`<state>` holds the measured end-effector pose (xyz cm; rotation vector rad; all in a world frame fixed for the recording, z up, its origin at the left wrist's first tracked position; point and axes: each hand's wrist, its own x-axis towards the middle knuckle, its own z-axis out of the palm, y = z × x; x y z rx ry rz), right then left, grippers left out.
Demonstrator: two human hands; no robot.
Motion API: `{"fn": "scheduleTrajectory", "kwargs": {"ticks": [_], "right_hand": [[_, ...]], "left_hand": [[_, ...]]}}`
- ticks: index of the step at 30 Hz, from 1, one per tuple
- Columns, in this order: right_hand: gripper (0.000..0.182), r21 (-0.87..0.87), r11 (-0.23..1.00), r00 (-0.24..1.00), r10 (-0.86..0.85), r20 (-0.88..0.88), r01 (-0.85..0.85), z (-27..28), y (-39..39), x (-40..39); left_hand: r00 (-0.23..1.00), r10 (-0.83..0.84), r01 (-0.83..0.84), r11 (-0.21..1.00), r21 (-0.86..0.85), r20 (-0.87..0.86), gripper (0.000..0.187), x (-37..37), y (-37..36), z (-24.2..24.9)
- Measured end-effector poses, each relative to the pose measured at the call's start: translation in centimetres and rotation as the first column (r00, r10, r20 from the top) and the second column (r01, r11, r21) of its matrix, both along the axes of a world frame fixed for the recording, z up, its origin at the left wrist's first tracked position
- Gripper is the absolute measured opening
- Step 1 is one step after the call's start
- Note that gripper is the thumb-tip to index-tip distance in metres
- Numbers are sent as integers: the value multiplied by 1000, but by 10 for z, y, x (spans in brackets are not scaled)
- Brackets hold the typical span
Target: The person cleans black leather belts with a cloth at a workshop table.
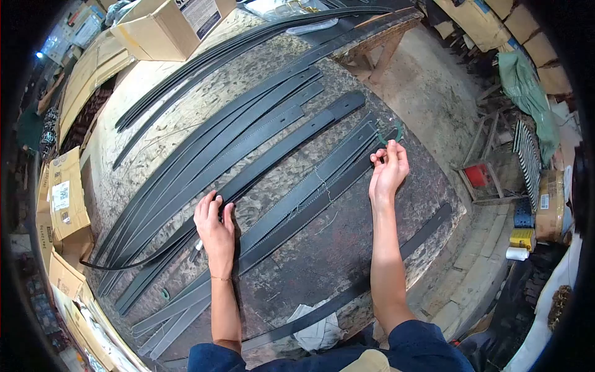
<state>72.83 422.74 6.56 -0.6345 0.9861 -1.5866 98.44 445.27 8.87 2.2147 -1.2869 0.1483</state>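
Note:
My left hand is curled, its thumb and fingertips on a black belt strap lying lengthwise on the table. A small white-tipped object shows beside that palm; the rest of it is hidden. My right hand is raised over the right ends of another pair of stitched black straps, fingers pinched together. At those fingertips a green curved piece forms part of a loop; I cannot tell what kind of tool it is. Loose pale thread trails across the straps.
More black straps lie fanned across the worn table, and a long bundle runs along the far side. Cardboard boxes stand behind and at left. A white cloth lies by the near edge. A stool stands at right.

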Motion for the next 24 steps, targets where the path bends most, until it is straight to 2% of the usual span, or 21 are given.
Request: {"fn": "scheduleTrajectory", "kwargs": {"ticks": [1,4,11,17,19,24], "right_hand": [[12,7,1000,1000,-6,2,5,1,0,0],[12,15,1000,1000,-10,15,10,2,0,1],[12,23,1000,998,-7,56,5,2,-1,-1],[13,41,999,999,-5,53,3,2,0,-2],[13,32,999,998,-6,61,4,2,-1,-2],[14,50,999,997,4,75,-7,3,-1,-3]], "left_hand": [[997,0,-2,1000,-18,-76,22,2,0,0],[993,-3,-1,999,-38,-117,21,5,2,0],[988,-70,62,996,-61,-137,14,12,1,14],[989,-78,88,993,78,-123,18,14,-7,34],[955,-58,83,994,77,-289,20,18,-14,42],[993,-78,74,996,-50,-86,19,50,-54,35]]}}
